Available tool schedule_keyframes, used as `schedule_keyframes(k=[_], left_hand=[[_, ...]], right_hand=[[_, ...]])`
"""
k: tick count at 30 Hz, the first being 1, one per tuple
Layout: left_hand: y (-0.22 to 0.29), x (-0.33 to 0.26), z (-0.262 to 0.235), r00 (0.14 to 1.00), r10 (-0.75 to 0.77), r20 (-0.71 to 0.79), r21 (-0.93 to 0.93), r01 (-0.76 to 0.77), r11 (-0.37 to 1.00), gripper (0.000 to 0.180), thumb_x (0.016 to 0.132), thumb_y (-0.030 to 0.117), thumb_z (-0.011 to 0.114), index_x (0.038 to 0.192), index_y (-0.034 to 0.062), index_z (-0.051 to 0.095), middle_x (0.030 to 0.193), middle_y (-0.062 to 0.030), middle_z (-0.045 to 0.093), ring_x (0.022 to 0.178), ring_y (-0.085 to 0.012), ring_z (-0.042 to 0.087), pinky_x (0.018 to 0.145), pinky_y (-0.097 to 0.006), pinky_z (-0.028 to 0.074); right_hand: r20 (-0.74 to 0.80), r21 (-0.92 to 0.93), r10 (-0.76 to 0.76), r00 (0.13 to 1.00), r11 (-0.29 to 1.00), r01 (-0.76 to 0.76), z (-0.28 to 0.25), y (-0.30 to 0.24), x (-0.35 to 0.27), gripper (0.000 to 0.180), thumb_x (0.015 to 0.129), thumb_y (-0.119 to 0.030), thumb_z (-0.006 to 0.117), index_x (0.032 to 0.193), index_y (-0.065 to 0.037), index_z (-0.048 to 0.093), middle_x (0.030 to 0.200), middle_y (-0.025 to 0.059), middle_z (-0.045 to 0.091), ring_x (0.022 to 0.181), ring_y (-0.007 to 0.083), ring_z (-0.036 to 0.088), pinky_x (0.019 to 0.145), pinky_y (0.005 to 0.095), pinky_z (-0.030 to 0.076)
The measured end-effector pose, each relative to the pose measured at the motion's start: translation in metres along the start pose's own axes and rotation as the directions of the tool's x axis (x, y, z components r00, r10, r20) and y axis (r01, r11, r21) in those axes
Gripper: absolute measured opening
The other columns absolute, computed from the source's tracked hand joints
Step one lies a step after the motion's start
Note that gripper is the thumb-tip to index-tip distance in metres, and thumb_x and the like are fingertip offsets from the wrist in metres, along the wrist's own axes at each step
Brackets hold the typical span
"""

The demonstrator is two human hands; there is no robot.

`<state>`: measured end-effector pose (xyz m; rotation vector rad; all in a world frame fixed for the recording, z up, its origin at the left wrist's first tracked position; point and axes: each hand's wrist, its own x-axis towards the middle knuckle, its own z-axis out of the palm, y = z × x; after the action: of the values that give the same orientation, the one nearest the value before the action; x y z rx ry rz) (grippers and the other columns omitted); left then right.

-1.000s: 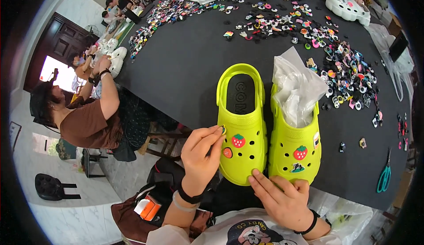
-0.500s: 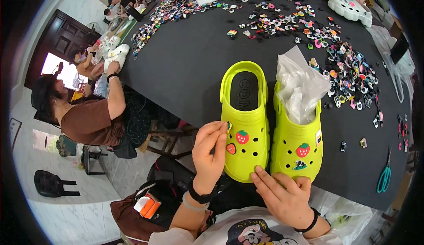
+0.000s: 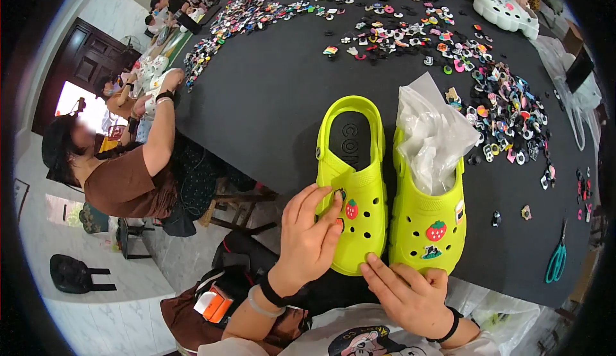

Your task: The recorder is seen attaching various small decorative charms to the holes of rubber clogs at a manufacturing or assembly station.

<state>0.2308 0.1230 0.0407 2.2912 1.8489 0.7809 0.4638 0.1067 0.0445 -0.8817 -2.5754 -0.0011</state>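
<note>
Two lime-green clogs stand side by side before me, toes toward me. On the left clog [image 3: 350, 247], my left hand [image 3: 301, 243] has its fingers bent at the outer side, fingertips at a small dark shoe charm [image 3: 341, 195] that they partly cover. A strawberry charm [image 3: 351, 209] sits beside it; another red charm is mostly hidden by the thumb. My right hand [image 3: 410, 292] lies with fingers outstretched, touching the toes of both clogs. The right clog [image 3: 417, 218] carries a strawberry charm [image 3: 436, 231], a teal-and-black charm [image 3: 432, 252] and crumpled white wrapping [image 3: 433, 147] in its opening.
Many loose charms [image 3: 513, 109] spread across the dark table [image 3: 256, 112]. Teal-handled scissors [image 3: 557, 260] lie at the right edge. A white clog [image 3: 504, 9] under another person's hand is at the far right. A co-worker in a brown top [image 3: 125, 186] sits at the left.
The left fingers have shifted from pinching the charm above the clog's side to lying over that side. The view has moved slightly. White plastic at the back has moved away, uncovering a white shoe.
</note>
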Motion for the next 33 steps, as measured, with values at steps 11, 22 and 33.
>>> schedule_keyframes(k=[11, 22, 33], left_hand=[[-0.047, 0.044, -0.055, 0.982, 0.101, 0.163, -0.360, -0.036, 0.932, 0.017, 0.079, 0.001, 0.074, 0.097, -0.0002, 0.075, 0.099, -0.0100, 0.067, 0.097, -0.0241, 0.062, 0.089, -0.034, 0.047], [-0.051, 0.075, -0.068, 0.934, 0.114, 0.338, -0.375, 0.023, 0.927, 0.014, 0.072, 0.006, 0.081, 0.084, 0.0006, 0.075, 0.087, -0.0089, 0.070, 0.086, -0.0222, 0.062, 0.080, -0.034, 0.048], [-0.049, 0.110, -0.066, 0.827, 0.451, 0.336, -0.101, -0.445, 0.890, 0.049, 0.073, 0.028, 0.080, 0.113, 0.0049, 0.063, 0.128, -0.0133, 0.059, 0.123, -0.0307, 0.052, 0.109, -0.045, 0.032]], right_hand=[[0.009, 0.014, 0.022, 1.000, 1.000, -0.022, -0.004, -0.004, 0.002, 0.053, 0.077, -0.020, 0.058, 0.130, -0.015, 0.062, 0.136, -0.0055, 0.060, 0.097, 0.0071, 0.056, 0.072, 0.0272, 0.031], [-0.017, 0.026, 0.043, 0.999, 0.999, -0.043, -0.001, -0.006, 0.002, 0.052, 0.078, -0.020, 0.058, 0.130, -0.016, 0.061, 0.135, -0.0065, 0.060, 0.098, 0.0069, 0.057, 0.077, 0.0273, 0.032], [-0.020, 0.019, 0.037, 0.999, 0.999, -0.037, -0.001, -0.003, -0.001, 0.053, 0.078, -0.020, 0.057, 0.130, -0.017, 0.061, 0.135, -0.0076, 0.060, 0.098, 0.0057, 0.056, 0.074, 0.0254, 0.032]])
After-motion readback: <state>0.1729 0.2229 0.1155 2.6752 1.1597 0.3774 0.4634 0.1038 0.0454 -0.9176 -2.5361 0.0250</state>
